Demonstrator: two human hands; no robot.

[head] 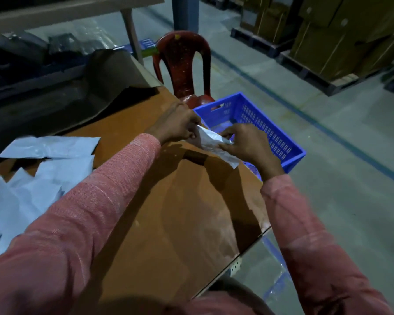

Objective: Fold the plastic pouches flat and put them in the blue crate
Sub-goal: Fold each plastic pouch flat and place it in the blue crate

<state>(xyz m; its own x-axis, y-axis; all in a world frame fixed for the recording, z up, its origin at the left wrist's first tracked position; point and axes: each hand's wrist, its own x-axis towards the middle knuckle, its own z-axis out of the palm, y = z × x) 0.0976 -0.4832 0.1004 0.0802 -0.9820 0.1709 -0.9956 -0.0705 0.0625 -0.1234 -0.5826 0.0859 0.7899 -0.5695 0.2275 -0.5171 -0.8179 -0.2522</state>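
One pouch [210,142], held by both hands: left hand [178,123] pinches left end, right hand [246,144] pinches right end, fingers curled. Pouch sits at worktop [168,212] right edge, beside one blue crate [259,119] set lower. Heap of pouches [43,173] at worktop left, overlapping, count unclear. One red chair [184,64] behind crate. Open floor [350,178] right of crate.

A pile of pouches [43,176] lies on the left of the bench [168,212]. At its far right edge, the left hand [178,123] and right hand [246,144] hold one pouch [212,142]. The crate [271,135] stands on the floor [328,201] to the bench's right, with a chair [184,64] behind it.
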